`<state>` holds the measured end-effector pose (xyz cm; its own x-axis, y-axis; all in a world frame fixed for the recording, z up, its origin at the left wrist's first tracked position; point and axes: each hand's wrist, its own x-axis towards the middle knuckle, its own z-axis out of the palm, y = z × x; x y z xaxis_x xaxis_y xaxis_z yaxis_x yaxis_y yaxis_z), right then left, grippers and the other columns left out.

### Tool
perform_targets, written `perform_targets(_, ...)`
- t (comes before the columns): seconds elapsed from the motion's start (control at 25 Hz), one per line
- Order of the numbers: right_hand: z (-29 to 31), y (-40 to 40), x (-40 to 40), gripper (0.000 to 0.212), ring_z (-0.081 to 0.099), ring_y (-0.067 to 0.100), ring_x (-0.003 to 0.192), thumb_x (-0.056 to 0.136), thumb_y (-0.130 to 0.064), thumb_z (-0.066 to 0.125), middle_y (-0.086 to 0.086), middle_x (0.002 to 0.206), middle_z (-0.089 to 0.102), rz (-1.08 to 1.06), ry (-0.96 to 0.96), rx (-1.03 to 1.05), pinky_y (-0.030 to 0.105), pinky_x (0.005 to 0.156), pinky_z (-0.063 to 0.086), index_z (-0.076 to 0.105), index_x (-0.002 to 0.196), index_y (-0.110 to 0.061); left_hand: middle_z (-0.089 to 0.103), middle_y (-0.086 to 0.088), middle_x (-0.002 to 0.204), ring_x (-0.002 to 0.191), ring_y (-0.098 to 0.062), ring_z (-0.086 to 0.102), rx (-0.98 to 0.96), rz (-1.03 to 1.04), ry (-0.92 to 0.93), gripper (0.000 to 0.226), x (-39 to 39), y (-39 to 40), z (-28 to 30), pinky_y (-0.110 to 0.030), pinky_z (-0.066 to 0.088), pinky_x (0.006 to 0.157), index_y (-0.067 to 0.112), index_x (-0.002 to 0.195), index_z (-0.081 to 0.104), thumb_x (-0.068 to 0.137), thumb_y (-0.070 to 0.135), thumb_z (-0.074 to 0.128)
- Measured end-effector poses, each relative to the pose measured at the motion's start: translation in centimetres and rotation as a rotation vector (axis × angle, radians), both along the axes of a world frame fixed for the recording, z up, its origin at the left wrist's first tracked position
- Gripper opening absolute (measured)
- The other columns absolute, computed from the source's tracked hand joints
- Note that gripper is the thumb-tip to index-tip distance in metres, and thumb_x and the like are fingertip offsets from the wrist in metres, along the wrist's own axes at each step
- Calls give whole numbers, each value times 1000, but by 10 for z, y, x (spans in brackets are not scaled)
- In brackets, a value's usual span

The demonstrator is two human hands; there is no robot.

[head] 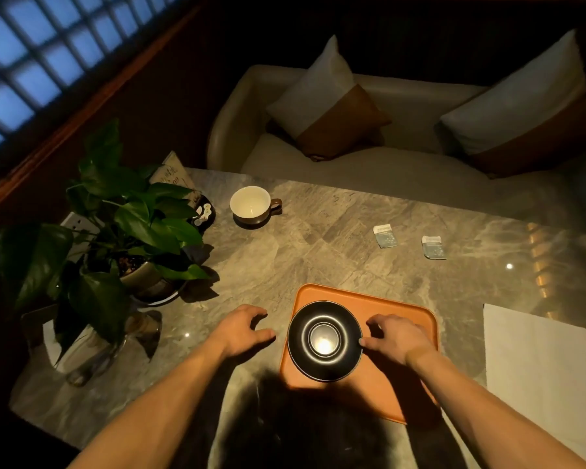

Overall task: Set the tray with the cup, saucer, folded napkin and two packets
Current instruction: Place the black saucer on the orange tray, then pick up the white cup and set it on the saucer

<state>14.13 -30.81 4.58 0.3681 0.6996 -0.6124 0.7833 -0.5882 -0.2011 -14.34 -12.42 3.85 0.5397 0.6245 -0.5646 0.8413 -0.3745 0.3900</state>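
Observation:
An orange tray [396,308] lies on the marble table near me, with a dark saucer [324,340] on its left part. My right hand [394,336] hovers over the tray, its thumb touching the saucer's right rim, fingers loosely curled. Left of the tray, my left hand [242,328] is above the table, fingers relaxed and holding nothing. A cream cup [251,204] with a brown handle stands upright at the far left. Two small packets [384,235] [433,247] lie apart at the far right. A white napkin [542,370] lies flat at the right edge.
A potted plant [129,228] with broad leaves stands on the table's left side, with a card and a small dark dish behind it. A sofa [369,157] with two cushions lies beyond the table's far edge. A glass item sits at the near left.

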Motion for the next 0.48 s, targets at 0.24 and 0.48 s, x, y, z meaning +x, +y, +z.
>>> perform_targets(0.24, 25, 79, 9, 52, 59, 24, 113, 84, -61, 60, 2, 121, 66, -42, 49, 1, 42, 97, 48, 58, 124, -29, 59, 1, 138, 123, -18, 56, -14, 130, -92, 64, 24, 49, 18, -31, 43, 100, 22, 135, 56, 82, 55, 68)
perform_targets(0.48, 39, 164, 5, 55, 56, 27, 120, 86, -54, 59, 4, 130, 62, 35, 37, 27, 45, 102, 45, 52, 133, -26, 62, -3, 133, 120, -21, 59, -37, 333, -166, 61, 43, 98, 27, -39, 46, 103, 17, 135, 55, 84, 47, 70)
